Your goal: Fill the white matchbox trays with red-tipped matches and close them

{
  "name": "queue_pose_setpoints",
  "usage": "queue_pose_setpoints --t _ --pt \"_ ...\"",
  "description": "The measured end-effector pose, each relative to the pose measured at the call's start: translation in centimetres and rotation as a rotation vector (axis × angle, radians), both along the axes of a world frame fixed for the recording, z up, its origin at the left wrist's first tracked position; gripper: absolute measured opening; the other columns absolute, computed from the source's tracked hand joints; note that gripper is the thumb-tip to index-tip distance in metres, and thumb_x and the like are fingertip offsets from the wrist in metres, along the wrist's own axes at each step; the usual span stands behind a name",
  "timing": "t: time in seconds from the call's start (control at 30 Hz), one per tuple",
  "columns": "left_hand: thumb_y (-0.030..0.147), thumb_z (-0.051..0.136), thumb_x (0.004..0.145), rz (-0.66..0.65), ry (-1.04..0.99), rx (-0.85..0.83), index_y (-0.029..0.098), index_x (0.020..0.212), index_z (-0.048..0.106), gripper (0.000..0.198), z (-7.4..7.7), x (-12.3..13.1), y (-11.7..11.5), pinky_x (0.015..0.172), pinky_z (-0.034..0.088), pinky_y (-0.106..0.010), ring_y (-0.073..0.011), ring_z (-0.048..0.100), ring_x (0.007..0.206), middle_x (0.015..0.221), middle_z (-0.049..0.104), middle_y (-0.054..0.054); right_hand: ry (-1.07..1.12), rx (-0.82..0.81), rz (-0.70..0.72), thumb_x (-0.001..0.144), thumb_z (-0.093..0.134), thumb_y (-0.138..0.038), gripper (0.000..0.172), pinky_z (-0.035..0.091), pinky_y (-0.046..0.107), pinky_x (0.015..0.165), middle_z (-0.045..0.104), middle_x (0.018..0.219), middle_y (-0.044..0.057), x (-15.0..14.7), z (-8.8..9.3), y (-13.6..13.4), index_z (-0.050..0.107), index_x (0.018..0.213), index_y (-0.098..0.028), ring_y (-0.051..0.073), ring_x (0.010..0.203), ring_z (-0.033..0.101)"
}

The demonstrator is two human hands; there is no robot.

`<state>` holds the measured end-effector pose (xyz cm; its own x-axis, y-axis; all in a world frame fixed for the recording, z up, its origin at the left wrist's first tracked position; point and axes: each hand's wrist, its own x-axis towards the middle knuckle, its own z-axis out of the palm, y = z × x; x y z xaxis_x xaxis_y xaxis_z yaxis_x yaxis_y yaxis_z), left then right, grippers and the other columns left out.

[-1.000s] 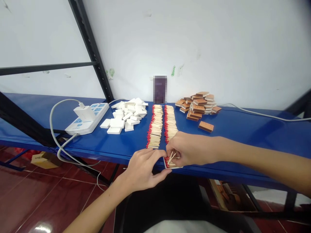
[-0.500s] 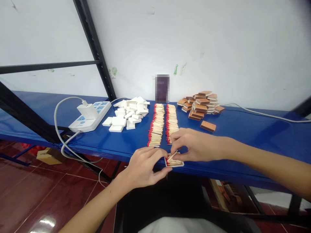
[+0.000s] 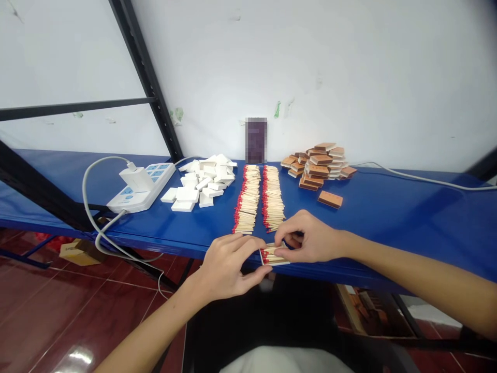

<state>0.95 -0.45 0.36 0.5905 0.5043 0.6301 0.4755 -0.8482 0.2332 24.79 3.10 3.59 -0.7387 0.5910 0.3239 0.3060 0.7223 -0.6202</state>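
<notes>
A small white matchbox tray (image 3: pixel 280 262) lies at the front edge of the blue shelf, with red-headed matches (image 3: pixel 271 254) inside. My left hand (image 3: pixel 233 265) grips its left end between thumb and fingers. Over the tray's right part, my right hand (image 3: pixel 308 238) has thumb and forefinger bent close together among the matches; whatever is between the tips is hidden. Just beyond the tray, two long rows of matches, a left row (image 3: pixel 247 199) and a right row (image 3: pixel 273 197), lie with their red heads to the left.
White empty trays (image 3: pixel 187 195) are heaped at left, beside a power strip (image 3: pixel 149 189) with a plugged charger and looping cable. Brown matchbox sleeves (image 3: pixel 319 171) are piled at back right, one sleeve (image 3: pixel 330 199) apart in front. A pixelated dark rectangle (image 3: pixel 256 140) stands against the wall.
The tilted match in my right fingers now no longer shows; my right fingers have come down closer to the tray. My left hand still grips the tray. The view has shifted slightly.
</notes>
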Motion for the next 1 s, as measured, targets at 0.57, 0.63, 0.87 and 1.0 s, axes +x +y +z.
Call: queue_pose_setpoints --t 0.57,0.63,0.87,1.0 --pt "0.028 0.069 0.088 -0.048 -0.009 0.044 0.021 0.107 0.069 0.02 -0.36 -0.17 0.27 0.079 0.059 -0.028 -0.0171 0.073 0.087 0.102 0.076 -0.004 -0.139 0.227 0.103 0.096 0.051 -0.025 0.02 0.035 0.024 0.062 0.06 0.071 0.001 0.55 -0.04 -0.47 0.063 0.081 -0.016 0.011 0.064 0.049" --pt "0.028 0.07 0.088 -0.047 -0.015 0.048 0.02 0.109 0.067 0.023 -0.35 -0.18 0.26 0.08 0.059 -0.029 -0.0176 0.074 0.089 0.102 0.077 -0.004 -0.16 0.239 0.117 0.098 0.049 -0.025 0.022 0.035 0.025 0.063 0.061 0.074 0.003 0.47 0.1 -0.62 0.063 0.083 -0.016 0.012 0.066 0.049" --pt "0.028 0.07 0.087 -0.049 -0.019 0.034 0.02 0.112 0.063 0.027 -0.35 -0.24 0.19 0.082 0.058 -0.031 -0.0194 0.074 0.088 0.102 0.077 -0.005 -0.191 0.267 0.145 0.098 0.047 -0.026 0.021 0.034 0.027 0.065 0.055 0.075 0.002 0.38 0.26 -0.88 0.058 0.083 -0.017 0.013 0.069 0.045" --pt "0.028 0.07 0.088 -0.04 -0.016 0.014 0.02 0.108 0.061 0.023 -0.28 -0.28 0.15 0.078 0.058 -0.031 -0.0193 0.073 0.084 0.099 0.077 -0.004 -0.173 0.245 0.108 0.096 0.046 -0.024 0.014 0.033 0.027 0.066 0.051 0.079 0.001 0.54 0.28 -0.79 0.053 0.087 -0.017 0.013 0.07 0.042"
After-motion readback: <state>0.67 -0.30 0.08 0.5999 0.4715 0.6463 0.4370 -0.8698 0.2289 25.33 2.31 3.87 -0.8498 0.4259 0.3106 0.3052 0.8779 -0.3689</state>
